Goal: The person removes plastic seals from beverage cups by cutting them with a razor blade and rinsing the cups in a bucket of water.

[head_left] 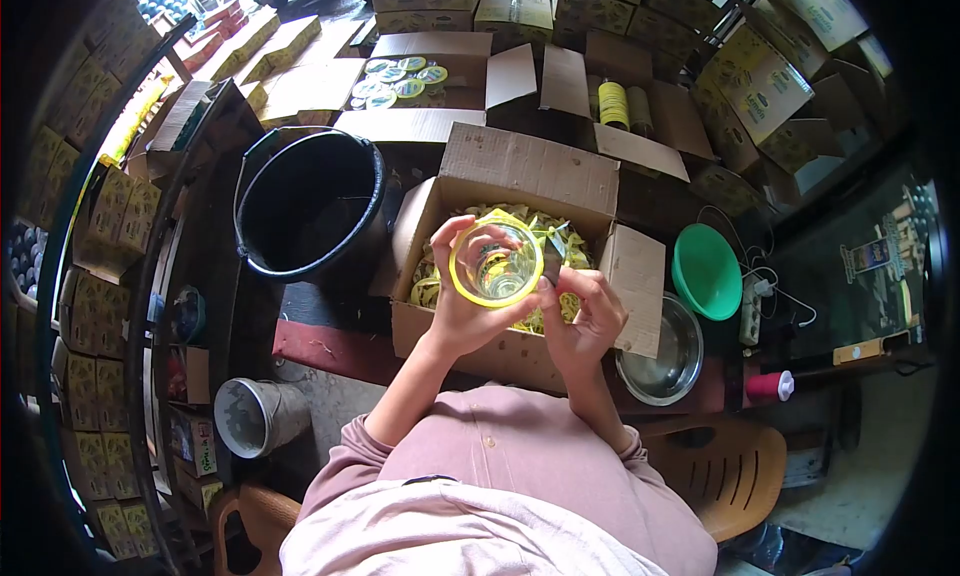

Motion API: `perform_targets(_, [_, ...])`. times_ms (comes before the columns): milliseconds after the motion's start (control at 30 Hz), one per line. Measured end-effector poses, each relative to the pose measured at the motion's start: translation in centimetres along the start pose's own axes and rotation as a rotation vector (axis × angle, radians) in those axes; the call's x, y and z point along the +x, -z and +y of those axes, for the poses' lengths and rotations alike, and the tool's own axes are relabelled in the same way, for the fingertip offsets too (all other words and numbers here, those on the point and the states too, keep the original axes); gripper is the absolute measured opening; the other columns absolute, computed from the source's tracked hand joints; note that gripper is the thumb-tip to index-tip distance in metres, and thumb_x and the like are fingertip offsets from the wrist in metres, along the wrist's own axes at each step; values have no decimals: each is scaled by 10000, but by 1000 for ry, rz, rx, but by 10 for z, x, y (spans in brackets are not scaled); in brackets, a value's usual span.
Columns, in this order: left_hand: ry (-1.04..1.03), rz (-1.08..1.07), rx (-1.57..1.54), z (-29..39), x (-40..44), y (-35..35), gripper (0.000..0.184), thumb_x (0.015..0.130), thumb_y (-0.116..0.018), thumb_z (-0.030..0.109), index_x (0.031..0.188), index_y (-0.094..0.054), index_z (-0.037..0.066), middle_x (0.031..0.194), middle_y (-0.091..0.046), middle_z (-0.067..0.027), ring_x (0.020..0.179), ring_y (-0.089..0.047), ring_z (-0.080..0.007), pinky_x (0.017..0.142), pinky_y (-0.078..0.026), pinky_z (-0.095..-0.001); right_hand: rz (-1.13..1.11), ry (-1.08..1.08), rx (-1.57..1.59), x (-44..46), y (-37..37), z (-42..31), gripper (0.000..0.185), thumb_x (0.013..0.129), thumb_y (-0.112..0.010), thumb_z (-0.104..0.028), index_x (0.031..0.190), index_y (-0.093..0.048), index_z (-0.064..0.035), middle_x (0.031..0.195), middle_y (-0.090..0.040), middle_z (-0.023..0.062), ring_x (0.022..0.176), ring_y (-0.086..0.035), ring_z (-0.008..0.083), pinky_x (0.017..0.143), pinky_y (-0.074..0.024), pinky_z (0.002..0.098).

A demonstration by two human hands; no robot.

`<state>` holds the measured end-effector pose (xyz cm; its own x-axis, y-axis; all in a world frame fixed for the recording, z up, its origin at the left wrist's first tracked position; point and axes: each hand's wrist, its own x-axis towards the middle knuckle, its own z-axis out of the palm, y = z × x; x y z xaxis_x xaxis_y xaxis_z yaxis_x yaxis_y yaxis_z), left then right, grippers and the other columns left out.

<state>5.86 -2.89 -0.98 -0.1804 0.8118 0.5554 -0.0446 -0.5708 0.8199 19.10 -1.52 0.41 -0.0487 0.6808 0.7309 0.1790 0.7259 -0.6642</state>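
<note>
A clear plastic cup (497, 261) with a yellow rim is tilted so that I look down into it. My left hand (458, 306) is wrapped around its left side and underside. At the cup's right edge, my right hand (588, 321) is closed in a pinch, with a small dark flat piece (552, 261) at its fingertips; I cannot make out what that piece is. Both hands are above an open cardboard box (530, 166). Yellow strips (572, 244) fill the box, partly hidden by the hands and cup.
A black bucket (310, 206) stands left of the box. To the right are a green bowl (706, 271), a metal basin (665, 361), a power strip (750, 321) and a pink thread spool (768, 386). Behind, an open carton (430, 44) holds several round lids (408, 88).
</note>
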Motion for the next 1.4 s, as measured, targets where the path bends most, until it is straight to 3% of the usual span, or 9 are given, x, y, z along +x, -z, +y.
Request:
perform_targets(100, [23, -20, -165, 5, 1, -2, 876, 659, -758, 182, 1250, -119, 79, 1118, -399, -119, 1030, -463, -211, 913, -392, -352, 39, 7, -48, 2, 1, -2, 180, 688, -679, 32, 839, -594, -16, 717, -592, 73, 607, -568, 134, 551, -452, 243])
perform_targets(267, [-45, 52, 71, 0, 1, -4, 864, 676, -745, 227, 1246, -114, 75, 1137, -384, -129, 1064, -428, -221, 933, -358, -357, 117, 93, -117, -2, 1, -8, 174, 691, -678, 37, 822, -573, -9, 705, -564, 66, 602, -531, 131, 554, -434, 240])
perform_targets(400, [-75, 76, 103, 1, 1, -9, 866, 678, -746, 235, 1243, -111, 73, 1146, -360, -133, 1069, -423, -227, 932, -353, -353, 101, 128, -164, -3, -3, -9, 174, 674, -683, 39, 817, -597, -13, 708, -596, 89, 601, -593, 168, 545, -482, 261])
perform_targets(500, [-60, 72, 223, 5, 0, -9, 859, 682, -744, 227, 1239, -109, 71, 1146, -349, -138, 1069, -421, -229, 925, -359, -349, 99, 163, -195, -3, -4, -9, 180, 671, -684, 41, 823, -601, -9, 706, -596, 89, 604, -595, 172, 546, -483, 259])
perform_targets(800, [-98, 129, 155, -2, -3, -16, 841, 681, -744, 196, 1231, -122, 66, 1163, -314, -139, 1081, -406, -235, 910, -372, -351, 124, 169, -197, -4, -8, -4, 188, 664, -683, 44, 829, -611, -7, 705, -592, 87, 602, -593, 181, 546, -484, 264])
perform_targets(900, [-108, 119, 268, -1, -4, -17, 842, 679, -744, 193, 1223, -113, 65, 1158, -328, -139, 1082, -408, -239, 912, -370, -356, 124, 180, -223, -3, -8, -3, 192, 661, -681, 45, 834, -615, -7, 709, -592, 88, 600, -590, 180, 547, -484, 266])
perform_targets(1400, [-27, 11, 262, 5, -4, -12, 840, 677, -732, 155, 1201, -80, 83, 1145, -373, -155, 1075, -433, -238, 925, -368, -354, 53, 97, -160, 5, 4, 4, 204, 664, -674, 58, 841, -620, -27, 658, -581, 75, 577, -587, 159, 538, -479, 259])
